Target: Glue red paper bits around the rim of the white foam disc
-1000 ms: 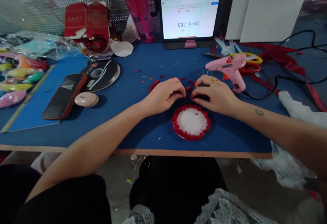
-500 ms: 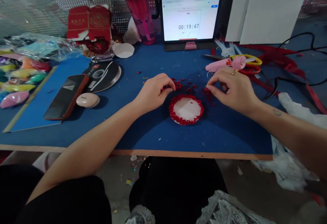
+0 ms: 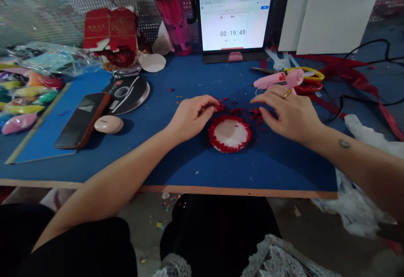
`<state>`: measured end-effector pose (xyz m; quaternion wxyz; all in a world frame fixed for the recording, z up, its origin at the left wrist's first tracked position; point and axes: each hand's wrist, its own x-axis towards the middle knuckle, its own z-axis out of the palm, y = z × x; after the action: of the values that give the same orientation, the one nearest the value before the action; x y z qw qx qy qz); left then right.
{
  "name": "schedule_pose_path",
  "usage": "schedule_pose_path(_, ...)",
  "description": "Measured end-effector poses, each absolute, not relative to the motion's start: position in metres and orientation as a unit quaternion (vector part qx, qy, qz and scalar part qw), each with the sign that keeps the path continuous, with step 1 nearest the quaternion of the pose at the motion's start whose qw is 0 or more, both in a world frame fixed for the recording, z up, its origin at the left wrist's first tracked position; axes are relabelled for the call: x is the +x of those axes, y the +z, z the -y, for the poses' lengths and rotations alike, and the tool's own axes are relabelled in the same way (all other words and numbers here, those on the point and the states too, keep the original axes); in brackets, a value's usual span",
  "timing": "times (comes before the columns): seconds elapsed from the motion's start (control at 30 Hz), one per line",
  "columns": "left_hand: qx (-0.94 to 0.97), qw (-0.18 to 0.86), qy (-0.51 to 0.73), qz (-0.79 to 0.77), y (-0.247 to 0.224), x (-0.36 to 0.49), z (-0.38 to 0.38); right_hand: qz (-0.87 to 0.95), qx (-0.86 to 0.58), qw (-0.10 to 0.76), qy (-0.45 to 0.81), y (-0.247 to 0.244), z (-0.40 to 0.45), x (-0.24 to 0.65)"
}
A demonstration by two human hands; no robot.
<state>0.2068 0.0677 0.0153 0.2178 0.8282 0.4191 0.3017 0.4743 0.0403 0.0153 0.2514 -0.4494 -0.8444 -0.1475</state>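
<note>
The white disc (image 3: 231, 133), with a ruffled red rim (image 3: 222, 145), lies on the bench (image 3: 202, 171) between the hands. The left hand (image 3: 192, 117) curls its fingers by red scraps (image 3: 220, 107), any hold unclear; the right hand (image 3: 290, 113) holds nothing, thumb and fingers parted.
</note>
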Motion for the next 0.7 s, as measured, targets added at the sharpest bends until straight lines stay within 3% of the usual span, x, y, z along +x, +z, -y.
schedule_pose_path(0.23, 0.829, 0.277, 0.273, -0.402, 0.018, 0.213, -0.055, 0.869, -0.397, 0.279, -0.094, 0.019, -0.04, 0.472)
schedule_pose_path(0.5, 0.786, 0.414, 0.259, -0.38, 0.02, 0.214, -0.049, 0.921, -0.326, 0.214, -0.014, 0.013, -0.042, 0.473)
schedule_pose_path(0.7, 0.753, 0.334, 0.37, -0.429, 0.01, 0.211, -0.061, 0.89, -0.385, 0.239, -0.046, 0.011, -0.046, 0.471)
